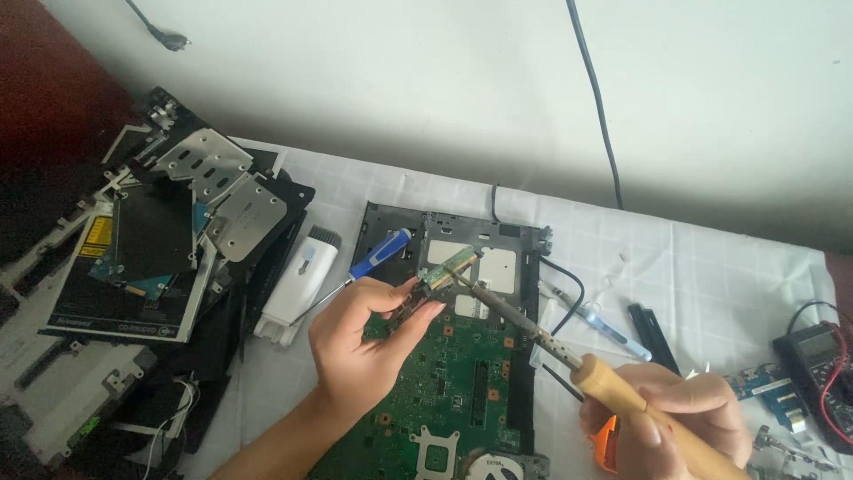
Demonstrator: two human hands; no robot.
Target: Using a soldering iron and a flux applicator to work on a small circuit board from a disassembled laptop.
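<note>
Your desk [729,258] under white cloth, green laptop motherboard [444,373] at six o'clock, stacked drive parts [160,240] at nine, your right hand [684,418] fingers wrapped round a wooden-handled soldering iron [551,342], your left hand [369,342] fingers pinching a small circuit board [447,267] at centre, iron tip touching it

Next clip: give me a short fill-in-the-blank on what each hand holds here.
1. The right hand grips a soldering iron by its ____ handle.
2. The left hand pinches a small ____ circuit module.
3. The screwdriver lying beside has a ____ handle.

Missing words: wooden; green; blue
</note>
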